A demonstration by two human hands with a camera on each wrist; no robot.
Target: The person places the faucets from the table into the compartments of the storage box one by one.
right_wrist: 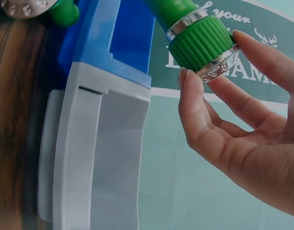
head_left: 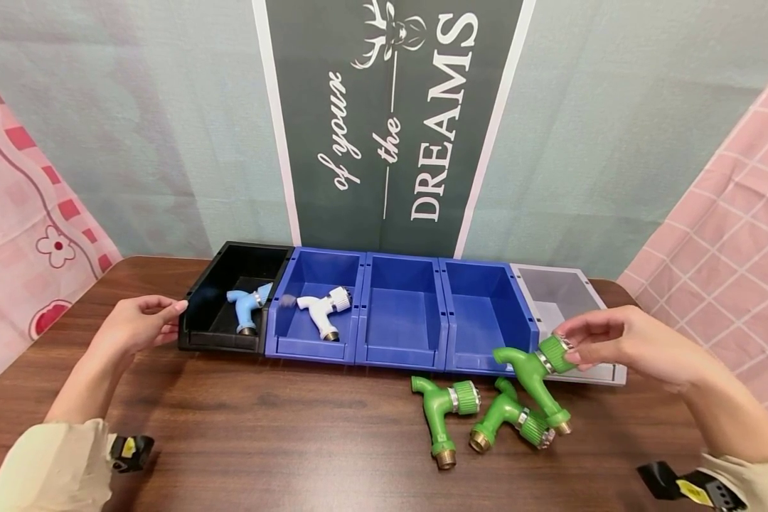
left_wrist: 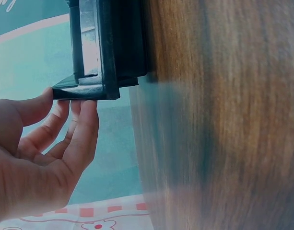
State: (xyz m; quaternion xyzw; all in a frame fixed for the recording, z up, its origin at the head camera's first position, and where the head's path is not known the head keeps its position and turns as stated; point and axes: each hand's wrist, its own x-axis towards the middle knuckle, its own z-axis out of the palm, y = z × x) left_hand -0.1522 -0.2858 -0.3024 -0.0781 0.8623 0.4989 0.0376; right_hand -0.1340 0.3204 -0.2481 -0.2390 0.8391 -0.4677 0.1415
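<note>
My right hand [head_left: 633,345] pinches a green faucet [head_left: 532,373] by its ribbed knob, thumb and fingertips at the silver end. It is held up, overlapping the front of the right-hand bins in the head view. Two more green faucets lie on the table below: one [head_left: 439,416] to the left, the other [head_left: 504,414] partly behind the held one. My left hand [head_left: 137,327] touches the outer side of the black bin [head_left: 195,340] with its fingertips, the thumb at the rim. Inside that bin is a blue faucet [head_left: 246,309]; a white faucet [head_left: 323,311] lies in the adjoining blue bin [head_left: 307,350].
The row continues with a middle blue bin [head_left: 400,341], another blue bin [head_left: 480,341] and a grey bin [head_left: 540,284] at the right end. The wooden table [head_left: 262,441] extends in front. A printed curtain [head_left: 217,128] hangs close behind the bins, with pink cloth [head_left: 736,213] at the right.
</note>
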